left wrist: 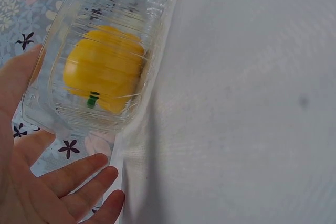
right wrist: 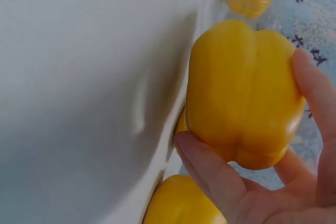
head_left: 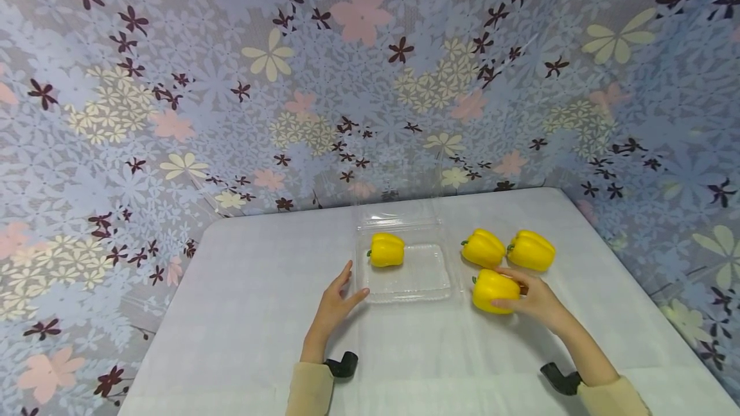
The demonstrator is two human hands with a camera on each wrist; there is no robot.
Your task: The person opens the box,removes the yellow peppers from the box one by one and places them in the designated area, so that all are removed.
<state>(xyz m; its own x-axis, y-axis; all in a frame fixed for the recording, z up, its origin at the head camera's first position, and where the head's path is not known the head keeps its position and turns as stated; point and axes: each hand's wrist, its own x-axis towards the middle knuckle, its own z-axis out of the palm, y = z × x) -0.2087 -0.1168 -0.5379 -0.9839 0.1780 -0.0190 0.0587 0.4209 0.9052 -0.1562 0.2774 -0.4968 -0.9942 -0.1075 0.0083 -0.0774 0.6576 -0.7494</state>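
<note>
My right hand (head_left: 537,303) grips a yellow bell pepper (head_left: 493,291) by its blunt end, thumb on one side and fingers on the other. In the right wrist view the held pepper (right wrist: 244,95) fills the space between thumb and fingers. A clear plastic clamshell box (head_left: 424,275) lies with its lid raised at the back. Another yellow bell pepper (head_left: 387,250) sits inside, at the box's left end, its green stem pointing left. Beside the box's left wall is my left hand (head_left: 336,303), fingers loosely spread, thumb and a finger at the rim.
Two more yellow bell peppers, the nearer one to the box (head_left: 483,248) and the farther one (head_left: 532,250), lie side by side behind my right hand. A white cloth covers the table (head_left: 260,313). Flowered fabric (head_left: 324,82) hangs behind it and along the sides.
</note>
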